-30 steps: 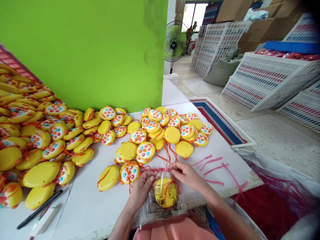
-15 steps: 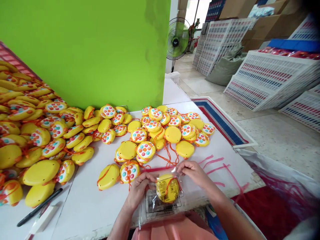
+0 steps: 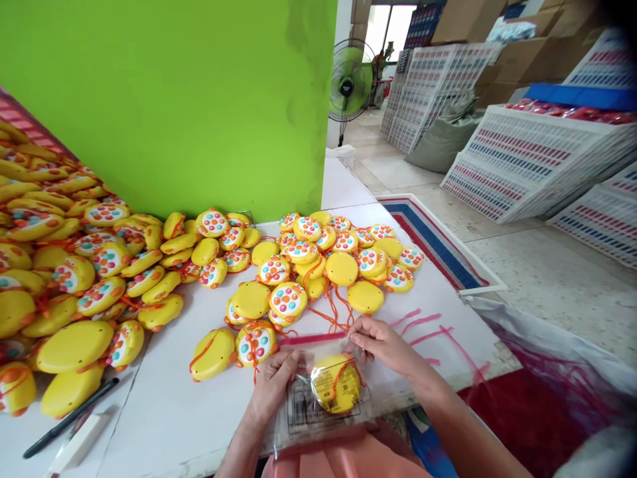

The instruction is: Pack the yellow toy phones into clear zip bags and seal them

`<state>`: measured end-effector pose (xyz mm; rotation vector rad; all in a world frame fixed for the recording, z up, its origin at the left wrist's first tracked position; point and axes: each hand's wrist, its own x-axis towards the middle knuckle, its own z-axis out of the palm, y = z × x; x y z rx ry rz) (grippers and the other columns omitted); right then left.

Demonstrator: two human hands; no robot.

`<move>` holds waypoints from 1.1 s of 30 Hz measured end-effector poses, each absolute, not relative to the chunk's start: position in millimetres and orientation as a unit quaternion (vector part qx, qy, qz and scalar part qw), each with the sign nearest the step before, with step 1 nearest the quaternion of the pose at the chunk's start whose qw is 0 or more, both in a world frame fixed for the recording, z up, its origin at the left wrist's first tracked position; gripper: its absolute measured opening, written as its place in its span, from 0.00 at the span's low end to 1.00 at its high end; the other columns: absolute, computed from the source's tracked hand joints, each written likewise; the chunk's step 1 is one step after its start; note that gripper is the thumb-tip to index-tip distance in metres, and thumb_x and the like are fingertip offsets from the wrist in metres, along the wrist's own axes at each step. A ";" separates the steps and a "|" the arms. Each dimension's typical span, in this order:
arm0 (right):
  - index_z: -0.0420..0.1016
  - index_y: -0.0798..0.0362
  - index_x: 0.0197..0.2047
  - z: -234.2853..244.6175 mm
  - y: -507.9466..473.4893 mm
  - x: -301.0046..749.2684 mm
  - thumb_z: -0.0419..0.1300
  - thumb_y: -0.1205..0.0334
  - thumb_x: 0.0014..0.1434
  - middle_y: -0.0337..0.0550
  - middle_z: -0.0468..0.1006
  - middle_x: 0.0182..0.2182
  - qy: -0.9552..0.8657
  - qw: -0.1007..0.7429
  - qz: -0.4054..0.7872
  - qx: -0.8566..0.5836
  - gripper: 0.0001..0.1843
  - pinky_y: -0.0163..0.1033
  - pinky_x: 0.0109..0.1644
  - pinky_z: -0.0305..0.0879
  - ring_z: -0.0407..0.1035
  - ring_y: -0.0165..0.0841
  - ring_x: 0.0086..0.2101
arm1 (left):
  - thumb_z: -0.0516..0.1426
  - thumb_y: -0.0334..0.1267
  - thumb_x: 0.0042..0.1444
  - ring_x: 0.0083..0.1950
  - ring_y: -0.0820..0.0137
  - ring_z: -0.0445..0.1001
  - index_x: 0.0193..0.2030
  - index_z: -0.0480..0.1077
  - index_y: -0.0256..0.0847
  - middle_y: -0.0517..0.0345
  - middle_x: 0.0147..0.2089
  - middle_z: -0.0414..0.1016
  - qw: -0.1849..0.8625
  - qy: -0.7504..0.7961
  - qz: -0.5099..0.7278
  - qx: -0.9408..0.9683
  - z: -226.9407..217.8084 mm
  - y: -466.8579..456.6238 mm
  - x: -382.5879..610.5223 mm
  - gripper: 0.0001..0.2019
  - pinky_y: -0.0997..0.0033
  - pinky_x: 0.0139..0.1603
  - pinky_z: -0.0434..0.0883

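A round yellow toy [image 3: 336, 384] with an orange cord sits inside a clear plastic bag [image 3: 318, 408] at the table's near edge. My left hand [image 3: 273, 382] pinches the bag's left top corner. My right hand [image 3: 381, 342] pinches the right top corner by the red seal strip [image 3: 311, 338]. Both hands are closed on the bag. Just beyond lie several loose yellow toys [image 3: 286, 300] with coloured buttons and orange cords.
A big heap of yellow toys [image 3: 60, 265] fills the white table [image 3: 174, 411] on the left. A black pen [image 3: 70, 417] lies near the front left. Red strips [image 3: 423, 322] lie at right. A green wall [image 3: 174, 99], a fan [image 3: 350, 83] and white crates [image 3: 522, 159] stand behind.
The bagged toy has slid deeper into the bag. My hands have shifted slightly along the bag's top edge, still gripping it.
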<state>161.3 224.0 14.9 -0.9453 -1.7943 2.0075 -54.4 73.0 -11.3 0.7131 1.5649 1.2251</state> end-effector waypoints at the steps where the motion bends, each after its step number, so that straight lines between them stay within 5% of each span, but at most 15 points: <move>1: 0.70 0.53 0.36 20.2 229.2 167.5 0.60 0.48 0.58 0.41 0.80 0.30 -0.627 0.158 0.688 -0.328 0.16 0.32 0.25 0.63 0.69 0.28 0.22 | 0.57 0.56 0.55 0.29 0.71 0.69 0.31 0.75 0.34 0.57 0.25 0.70 0.500 0.640 0.501 0.299 -10.9 74.3 -54.1 0.23 0.73 0.32 0.67; 3: 0.72 0.54 0.35 32.8 244.0 182.6 0.62 0.51 0.57 0.41 0.79 0.27 -0.631 0.236 0.650 -0.352 0.14 0.34 0.27 0.65 0.69 0.29 0.22 | 0.57 0.55 0.55 0.33 0.68 0.72 0.32 0.75 0.35 0.52 0.32 0.75 0.515 0.629 0.486 0.320 -9.4 78.0 -52.6 0.22 0.71 0.34 0.70; 5: 0.73 0.53 0.36 45.6 262.1 197.6 0.64 0.54 0.56 0.40 0.78 0.27 -0.585 0.409 0.578 -0.396 0.12 0.34 0.29 0.67 0.71 0.29 0.24 | 0.56 0.53 0.56 0.34 0.68 0.73 0.29 0.71 0.37 0.51 0.38 0.75 0.491 0.646 0.469 0.349 -7.8 82.2 -49.4 0.19 0.72 0.33 0.71; 7: 0.72 0.51 0.40 54.0 278.7 207.9 0.64 0.56 0.55 0.40 0.80 0.33 -0.485 0.593 0.497 -0.408 0.11 0.36 0.34 0.70 0.74 0.30 0.29 | 0.56 0.49 0.57 0.32 0.71 0.71 0.26 0.66 0.38 0.53 0.39 0.73 0.419 0.682 0.443 0.404 -7.0 85.9 -44.2 0.16 0.73 0.31 0.70; 9: 0.70 0.48 0.45 53.7 289.2 210.7 0.63 0.56 0.56 0.40 0.79 0.40 -0.420 0.683 0.440 -0.405 0.14 0.38 0.40 0.71 0.76 0.31 0.35 | 0.56 0.42 0.57 0.31 0.72 0.70 0.28 0.65 0.39 0.55 0.38 0.71 0.327 0.722 0.391 0.468 -6.8 88.5 -37.2 0.10 0.73 0.33 0.70; 12: 0.70 0.49 0.47 35.4 290.0 200.3 0.61 0.53 0.58 0.45 0.77 0.43 -0.506 0.609 0.406 -0.458 0.15 0.43 0.43 0.70 0.75 0.35 0.39 | 0.55 0.35 0.58 0.35 0.69 0.73 0.38 0.67 0.40 0.53 0.43 0.70 0.211 0.762 0.268 0.551 -6.9 91.0 -24.3 0.03 0.71 0.36 0.70; 15: 0.71 0.53 0.49 7.3 278.2 179.1 0.57 0.49 0.60 0.52 0.74 0.45 -0.683 0.437 0.315 -0.494 0.19 0.52 0.50 0.68 0.70 0.43 0.46 | 0.53 0.37 0.61 0.39 0.65 0.75 0.45 0.67 0.41 0.51 0.47 0.70 0.130 0.783 0.147 0.590 -7.0 93.8 -12.2 0.07 0.73 0.29 0.67; 18: 0.66 0.55 0.56 -14.0 265.6 159.9 0.56 0.52 0.61 0.57 0.66 0.53 -0.779 0.355 0.208 -0.473 0.24 0.58 0.59 0.59 0.61 0.49 0.56 | 0.53 0.38 0.62 0.36 0.66 0.74 0.46 0.67 0.41 0.52 0.45 0.70 0.084 0.789 0.081 0.603 -8.0 96.5 -6.1 0.07 0.73 0.24 0.63; 22: 0.56 0.55 0.64 -24.4 260.0 153.5 0.60 0.55 0.57 0.57 0.58 0.59 -0.776 0.348 0.218 -0.478 0.34 0.56 0.62 0.57 0.56 0.48 0.60 | 0.54 0.38 0.62 0.38 0.63 0.73 0.41 0.68 0.41 0.54 0.41 0.71 0.045 0.775 0.082 0.625 -11.5 95.8 -7.6 0.05 0.70 0.29 0.66; 26: 0.52 0.53 0.66 -23.6 257.4 163.2 0.66 0.55 0.49 0.54 0.63 0.56 -0.724 0.358 0.278 -0.521 0.45 0.57 0.61 0.58 0.59 0.49 0.57 | 0.54 0.36 0.62 0.41 0.60 0.70 0.37 0.68 0.41 0.55 0.39 0.71 -0.004 0.743 0.140 0.655 -15.9 89.9 -11.3 0.04 0.58 0.42 0.68; 29: 0.58 0.51 0.63 -21.9 247.8 168.0 0.66 0.56 0.50 0.51 0.66 0.54 -0.732 0.378 0.285 -0.490 0.40 0.55 0.60 0.59 0.61 0.47 0.55 | 0.53 0.32 0.63 0.45 0.61 0.68 0.40 0.68 0.40 0.53 0.43 0.71 -0.007 0.702 0.215 0.679 -19.5 86.2 -12.8 0.03 0.55 0.49 0.67; 33: 0.61 0.47 0.60 -18.1 235.4 166.3 0.65 0.59 0.52 0.49 0.66 0.54 -0.702 0.392 0.395 -0.443 0.34 0.52 0.56 0.63 0.63 0.43 0.53 | 0.50 0.30 0.64 0.40 0.64 0.69 0.42 0.66 0.39 0.55 0.38 0.71 0.029 0.679 0.275 0.680 -25.8 85.8 -15.2 0.05 0.61 0.45 0.69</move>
